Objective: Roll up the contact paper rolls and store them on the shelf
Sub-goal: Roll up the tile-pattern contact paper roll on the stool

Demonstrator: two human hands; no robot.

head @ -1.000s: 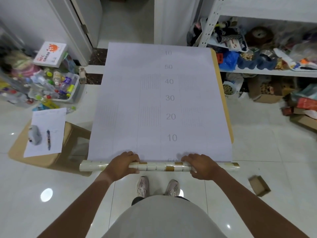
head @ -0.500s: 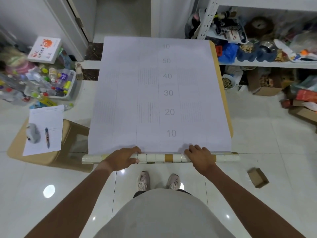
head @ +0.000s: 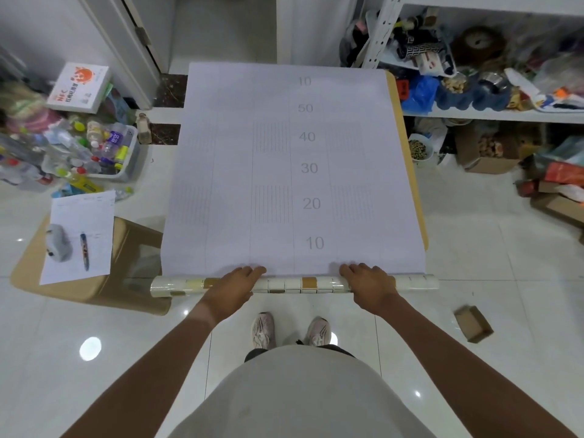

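Right now my left hand (head: 235, 284) and right hand (head: 368, 284) both lie palm-down over the rolled part of the contact paper roll (head: 294, 284), fingers loosely curled on it, not fully clenched. Its long axis runs left-right across lower centre frame, just above my shoes. The unrolled sheet (head: 284, 172) stretches away from me toward the top of frame, so I judge rolling goes forward, up-frame. Both hands equally near, either side of centre. Count: one roll, one sheet, two hands. The shelf (head: 493, 115) sits upper right, well apart.
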